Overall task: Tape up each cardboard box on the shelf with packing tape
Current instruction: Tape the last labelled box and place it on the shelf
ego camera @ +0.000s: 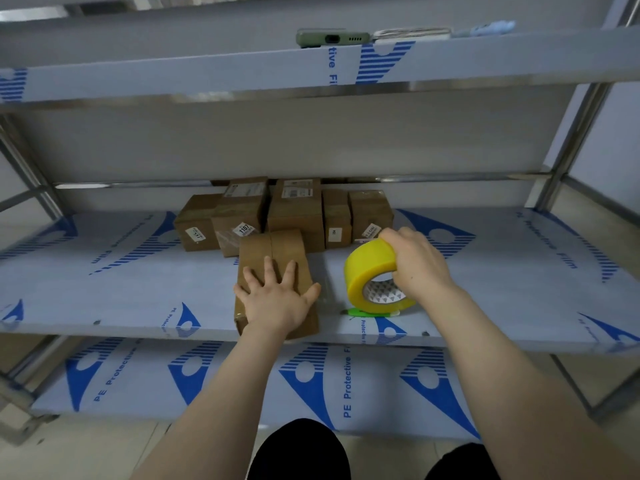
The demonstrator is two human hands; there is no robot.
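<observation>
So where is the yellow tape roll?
In the head view, the yellow tape roll is right of centre over the middle shelf, gripped by the right hand, beside the box under the left hand.

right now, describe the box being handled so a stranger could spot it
Look at the middle shelf covered in blue-printed film. Near its front edge lies one brown box, ahead of the labelled boxes. It alone sits under the flat left hand.

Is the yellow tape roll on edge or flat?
On edge: the tape roll shows its open core sideways, right hand gripping the top.
</observation>
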